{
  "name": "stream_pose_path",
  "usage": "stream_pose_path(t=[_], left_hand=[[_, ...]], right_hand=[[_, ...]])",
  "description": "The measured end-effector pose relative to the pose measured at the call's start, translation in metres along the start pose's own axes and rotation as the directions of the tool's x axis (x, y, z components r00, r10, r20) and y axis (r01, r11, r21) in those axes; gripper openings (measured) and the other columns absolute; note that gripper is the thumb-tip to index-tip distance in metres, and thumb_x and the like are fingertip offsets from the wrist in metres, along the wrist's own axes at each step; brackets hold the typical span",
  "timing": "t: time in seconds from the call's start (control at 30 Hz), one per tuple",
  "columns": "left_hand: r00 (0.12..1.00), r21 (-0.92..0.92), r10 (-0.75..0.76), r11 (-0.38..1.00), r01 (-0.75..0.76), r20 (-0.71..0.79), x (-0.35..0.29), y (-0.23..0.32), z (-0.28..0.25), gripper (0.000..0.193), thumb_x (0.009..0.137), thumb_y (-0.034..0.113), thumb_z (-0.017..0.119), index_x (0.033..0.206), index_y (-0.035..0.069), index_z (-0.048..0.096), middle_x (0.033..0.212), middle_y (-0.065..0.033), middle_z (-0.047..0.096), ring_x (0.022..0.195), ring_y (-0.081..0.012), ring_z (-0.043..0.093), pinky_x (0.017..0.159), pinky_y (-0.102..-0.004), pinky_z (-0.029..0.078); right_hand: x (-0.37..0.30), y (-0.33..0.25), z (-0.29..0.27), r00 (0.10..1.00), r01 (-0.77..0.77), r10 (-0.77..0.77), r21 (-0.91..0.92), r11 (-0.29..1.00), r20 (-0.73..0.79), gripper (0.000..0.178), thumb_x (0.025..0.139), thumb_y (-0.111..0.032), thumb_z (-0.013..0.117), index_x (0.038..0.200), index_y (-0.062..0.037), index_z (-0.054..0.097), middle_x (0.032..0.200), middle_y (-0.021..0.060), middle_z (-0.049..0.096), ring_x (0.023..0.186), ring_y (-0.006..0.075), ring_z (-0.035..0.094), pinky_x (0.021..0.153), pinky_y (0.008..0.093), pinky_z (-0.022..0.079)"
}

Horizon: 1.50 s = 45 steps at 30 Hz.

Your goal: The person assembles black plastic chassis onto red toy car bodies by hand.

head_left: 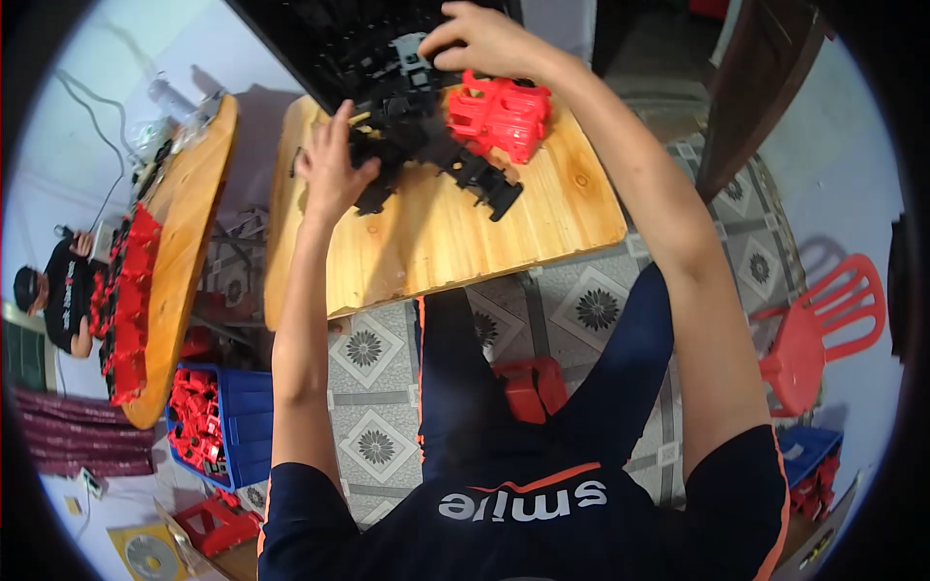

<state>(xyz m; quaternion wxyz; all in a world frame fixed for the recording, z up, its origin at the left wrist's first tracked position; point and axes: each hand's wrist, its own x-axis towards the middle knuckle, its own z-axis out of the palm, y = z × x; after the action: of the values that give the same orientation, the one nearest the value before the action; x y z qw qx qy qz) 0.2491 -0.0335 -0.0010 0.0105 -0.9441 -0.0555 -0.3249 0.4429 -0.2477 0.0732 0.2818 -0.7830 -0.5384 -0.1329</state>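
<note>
Two hands | left [329,169] spread – ribbed black plastic parts [426,145] | right [484,44] pinching grey piece [412,53]

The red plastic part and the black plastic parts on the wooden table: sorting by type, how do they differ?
The red plastic part is one compact block; the black plastic parts sprawl in a long cluster. The red one lies untouched; the left hand rests on the black ones. Both share ribbed moulded frames.
</note>
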Motion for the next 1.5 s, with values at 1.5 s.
stream_pose_path(t=[1.5], left_hand=[[0.860, 0.141, -0.276, 0.961, 0.238, 0.430, -0.026, 0.316, 0.153, 0.063, 0.087, 0.040, 0.061, 0.142, 0.013, 0.045, 0.141, -0.0314, 0.040, 0.128, -0.0502, 0.042, 0.104, -0.0632, 0.035]], right_hand=[[-0.060, 0.570, 0.584, 0.989, 0.132, -0.140, -0.168, 0.977, -0.036, 0.041, 0.078, -0.042, 0.071, 0.110, -0.0148, 0.071, 0.108, 0.0142, 0.070, 0.107, 0.0355, 0.064, 0.090, 0.0511, 0.050]])
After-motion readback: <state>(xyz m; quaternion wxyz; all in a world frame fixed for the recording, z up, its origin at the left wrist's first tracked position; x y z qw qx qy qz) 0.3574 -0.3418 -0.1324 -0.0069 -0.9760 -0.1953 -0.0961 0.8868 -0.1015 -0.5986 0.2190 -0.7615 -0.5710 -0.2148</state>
